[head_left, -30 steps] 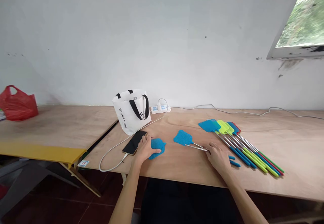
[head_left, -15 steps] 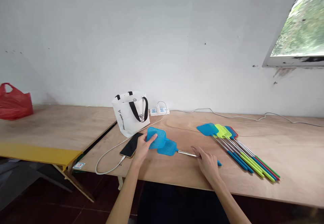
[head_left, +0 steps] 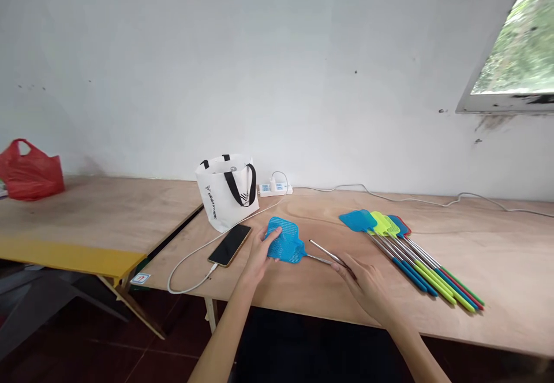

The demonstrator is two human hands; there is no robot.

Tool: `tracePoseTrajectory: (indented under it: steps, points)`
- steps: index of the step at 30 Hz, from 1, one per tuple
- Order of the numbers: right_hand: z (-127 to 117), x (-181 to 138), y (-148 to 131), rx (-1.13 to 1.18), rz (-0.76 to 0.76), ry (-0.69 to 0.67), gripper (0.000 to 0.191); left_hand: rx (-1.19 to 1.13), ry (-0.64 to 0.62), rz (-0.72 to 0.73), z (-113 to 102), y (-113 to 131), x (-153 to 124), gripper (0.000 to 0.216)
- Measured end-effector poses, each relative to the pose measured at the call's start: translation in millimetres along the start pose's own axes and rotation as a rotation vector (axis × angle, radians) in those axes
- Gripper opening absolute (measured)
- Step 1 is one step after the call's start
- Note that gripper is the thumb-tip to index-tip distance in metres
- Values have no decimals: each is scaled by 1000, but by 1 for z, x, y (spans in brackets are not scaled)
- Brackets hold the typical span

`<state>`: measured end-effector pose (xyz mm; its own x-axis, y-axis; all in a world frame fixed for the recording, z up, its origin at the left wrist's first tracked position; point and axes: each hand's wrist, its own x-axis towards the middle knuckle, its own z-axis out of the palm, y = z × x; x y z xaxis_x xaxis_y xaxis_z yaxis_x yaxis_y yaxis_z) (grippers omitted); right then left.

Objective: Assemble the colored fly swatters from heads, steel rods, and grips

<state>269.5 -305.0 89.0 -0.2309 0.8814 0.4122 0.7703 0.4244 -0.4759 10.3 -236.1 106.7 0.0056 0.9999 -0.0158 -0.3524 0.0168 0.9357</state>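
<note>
My left hand [head_left: 262, 253] pinches the edge of two stacked blue fly-swatter heads [head_left: 283, 242] held just above the plywood table [head_left: 497, 267]. Their two thin metal shafts [head_left: 322, 251] run rightwards into my right hand [head_left: 366, 282], whose fingers close over them; the handle ends are hidden under that hand. To the right lies a row of several fly swatters [head_left: 407, 244] with blue, yellow-green and red heads and handles, side by side, apart from both hands.
A phone [head_left: 230, 244] on a white charging cable lies left of my left hand. Behind it stand a white tote bag [head_left: 227, 190] and a power strip [head_left: 276, 188]. A red plastic bag [head_left: 30, 171] sits on the neighbouring table at far left.
The two blue swatters, apart a second ago, have been brought together. My left hand lifted one head and laid it over the other; my right hand gathered both shafts and slid left.
</note>
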Motion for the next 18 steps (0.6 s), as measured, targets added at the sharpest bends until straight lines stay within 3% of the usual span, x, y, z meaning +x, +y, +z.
tracePoseTrajectory:
  steps: [12, 18]
  points:
    - [-6, 1, -8, -14, -44, -39, 39, 12, -42, -74, 0, -3, -2, 48]
    - [-2, -1, 6, -172, -109, 51, 40, 109, -32, 118, 1, -1, -4, 44]
